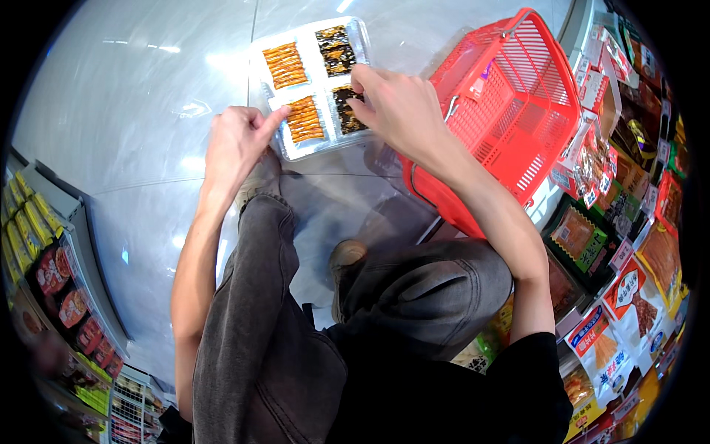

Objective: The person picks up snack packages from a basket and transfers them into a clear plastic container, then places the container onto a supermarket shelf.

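A clear plastic snack tray (310,63) is in front of me, above the grey floor. It has two columns of compartments: orange-brown sticks (285,65) on the left, dark pieces flecked with yellow (336,50) on the right. My left hand (240,140) is closed on the tray's left edge, its thumb by the lower sticks. My right hand (403,107) pinches the right edge, fingertips over the lower dark pieces, hiding part of them. Just right of that hand is a red shopping basket (543,126).
Shelves with hanging snack packets (603,348) run along my right side. More shelving with yellow and red packages (66,288) stands at lower left. My bent knees (436,285) are below my hands, with shiny grey floor (133,111) beyond.
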The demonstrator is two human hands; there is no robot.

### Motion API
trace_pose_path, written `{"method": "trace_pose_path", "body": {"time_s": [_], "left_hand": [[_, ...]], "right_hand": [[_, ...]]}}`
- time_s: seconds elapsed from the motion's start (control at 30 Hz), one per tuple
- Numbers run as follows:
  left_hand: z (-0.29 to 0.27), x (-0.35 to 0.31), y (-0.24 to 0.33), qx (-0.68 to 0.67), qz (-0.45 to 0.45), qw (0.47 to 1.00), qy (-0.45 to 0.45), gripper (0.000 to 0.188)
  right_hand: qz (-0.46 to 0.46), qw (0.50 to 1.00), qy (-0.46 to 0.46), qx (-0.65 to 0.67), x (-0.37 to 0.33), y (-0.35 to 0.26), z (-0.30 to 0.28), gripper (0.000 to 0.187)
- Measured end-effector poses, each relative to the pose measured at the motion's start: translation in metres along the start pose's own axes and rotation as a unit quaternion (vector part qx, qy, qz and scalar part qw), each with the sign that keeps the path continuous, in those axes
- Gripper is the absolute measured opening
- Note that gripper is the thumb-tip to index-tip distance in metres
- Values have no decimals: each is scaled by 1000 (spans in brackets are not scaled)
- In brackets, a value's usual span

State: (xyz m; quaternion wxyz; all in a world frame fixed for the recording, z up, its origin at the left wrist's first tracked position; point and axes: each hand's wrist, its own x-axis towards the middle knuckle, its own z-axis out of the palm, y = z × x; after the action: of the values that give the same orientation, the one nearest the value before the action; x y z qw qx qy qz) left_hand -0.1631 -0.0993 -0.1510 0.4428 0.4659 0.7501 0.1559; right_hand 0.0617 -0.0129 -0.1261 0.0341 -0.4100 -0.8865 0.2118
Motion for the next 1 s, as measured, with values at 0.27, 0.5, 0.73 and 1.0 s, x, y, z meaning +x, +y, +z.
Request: {"method": "trace_pose_path", "body": {"time_s": [0.27, 0.5, 0.73, 1.0], "left_hand": [[16, -7, 79, -114, 169, 979, -14, 35], [64, -3, 115, -88, 277, 949, -123, 26], [63, -11, 108, -97, 284, 945, -130, 26], [40, -25, 87, -96, 264, 956, -86, 24]], "right_hand": [[55, 916, 388, 83, -38, 70, -88, 11], [259, 955, 77, -124, -89, 198, -6, 40], [211, 930, -86, -290, -95, 223, 34, 30], [148, 933, -48, -324, -83, 223, 49, 25]]}}
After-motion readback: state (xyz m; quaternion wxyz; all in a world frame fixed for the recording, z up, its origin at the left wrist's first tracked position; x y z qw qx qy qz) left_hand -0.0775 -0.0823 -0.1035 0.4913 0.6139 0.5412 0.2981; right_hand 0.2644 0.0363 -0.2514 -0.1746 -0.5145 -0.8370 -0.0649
